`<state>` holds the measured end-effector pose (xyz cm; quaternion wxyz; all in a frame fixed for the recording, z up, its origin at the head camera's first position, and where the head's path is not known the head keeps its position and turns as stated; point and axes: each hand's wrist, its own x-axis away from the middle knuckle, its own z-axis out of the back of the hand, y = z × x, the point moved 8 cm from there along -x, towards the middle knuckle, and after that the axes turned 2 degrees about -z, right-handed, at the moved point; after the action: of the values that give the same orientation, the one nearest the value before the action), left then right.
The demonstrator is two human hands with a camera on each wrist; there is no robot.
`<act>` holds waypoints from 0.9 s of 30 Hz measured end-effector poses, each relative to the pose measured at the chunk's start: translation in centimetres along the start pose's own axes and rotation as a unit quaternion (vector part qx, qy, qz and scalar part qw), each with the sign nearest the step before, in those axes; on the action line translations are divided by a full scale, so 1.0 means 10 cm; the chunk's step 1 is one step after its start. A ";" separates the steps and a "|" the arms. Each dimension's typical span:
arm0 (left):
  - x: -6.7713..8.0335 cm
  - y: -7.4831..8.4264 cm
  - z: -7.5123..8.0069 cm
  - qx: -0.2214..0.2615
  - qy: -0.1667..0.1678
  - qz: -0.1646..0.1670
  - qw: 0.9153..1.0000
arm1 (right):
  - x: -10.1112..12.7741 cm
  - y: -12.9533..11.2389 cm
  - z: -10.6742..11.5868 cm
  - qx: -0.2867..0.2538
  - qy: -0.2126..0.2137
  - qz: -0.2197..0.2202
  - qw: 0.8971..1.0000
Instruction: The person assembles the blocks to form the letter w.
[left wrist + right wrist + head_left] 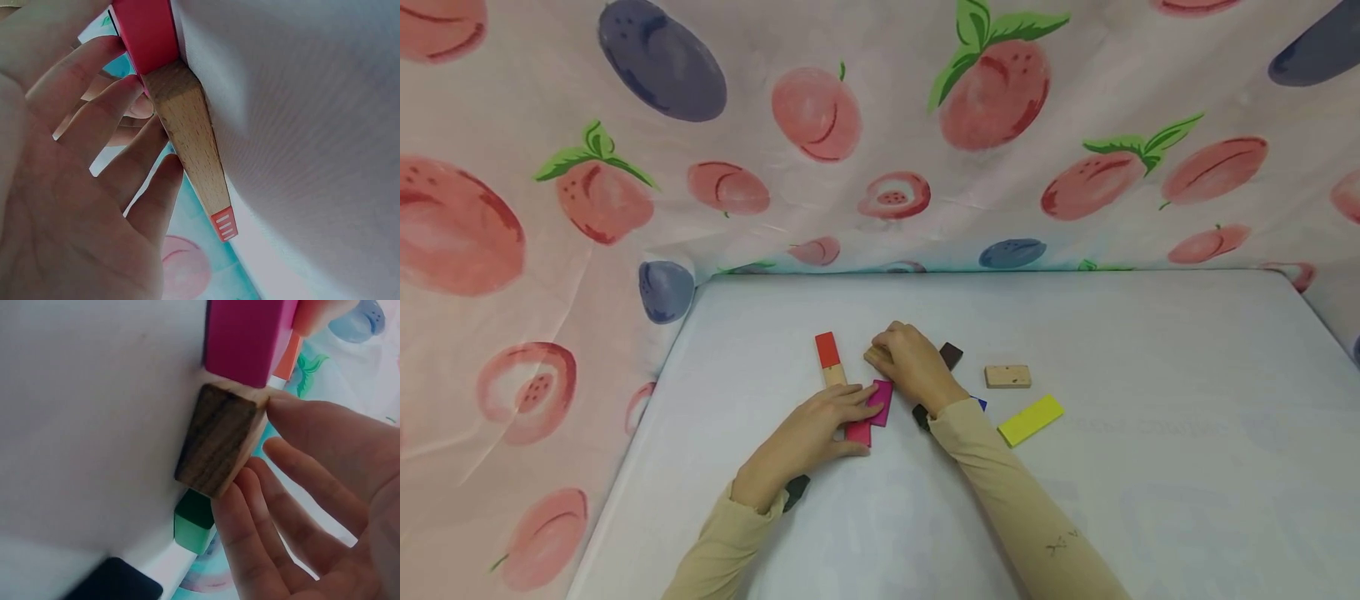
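Observation:
My left hand (pixel 808 429) lies over a pink block (pixel 858 434) and a magenta block (pixel 881 404), its fairly straight fingers touching them. The left wrist view shows its fingertips along a wooden block (pixel 194 144), between the pink block (pixel 147 37) and a red block (pixel 225 223) with white stripes. Just right of these, my right hand (pixel 916 362) pinches another wooden block (pixel 877 358) between thumb and fingers. In the right wrist view, that wooden block (pixel 219 437) shows a dark-grained end close to the magenta block (pixel 250 344).
A dark block (pixel 951 356) lies behind the right hand, and a blue piece (pixel 979 403) is mostly hidden by the right arm. Farther right are a wooden block (pixel 1007 377) and a yellow block (pixel 1031 420). Fruit-patterned cloth (pixel 820 200) rises behind the white table (pixel 1187 500).

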<state>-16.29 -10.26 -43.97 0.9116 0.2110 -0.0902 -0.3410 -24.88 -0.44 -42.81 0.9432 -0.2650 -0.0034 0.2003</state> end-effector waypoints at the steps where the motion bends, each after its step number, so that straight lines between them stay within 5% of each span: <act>1: 0.00 0.00 0.00 0.000 0.000 0.000 1.000 | 0.00 0.00 0.00 0.000 0.002 -0.003 1.000; 12: 0.00 0.00 0.00 0.003 0.000 0.005 1.000 | -0.02 0.06 0.02 -0.008 0.028 -0.060 0.998; 19: 0.01 -0.01 -0.01 0.000 -0.001 0.001 1.000 | -0.08 0.01 0.06 -0.022 0.017 -0.001 1.000; 27: 0.01 -0.01 -0.01 -0.007 -0.002 0.000 1.000 | -0.13 0.01 -0.02 -0.016 -0.071 0.034 0.997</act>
<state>-16.27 -10.40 -44.10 0.9130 0.2041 -0.0896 -0.3416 -26.07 -0.95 -42.89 0.9289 -0.2650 -0.0648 0.2503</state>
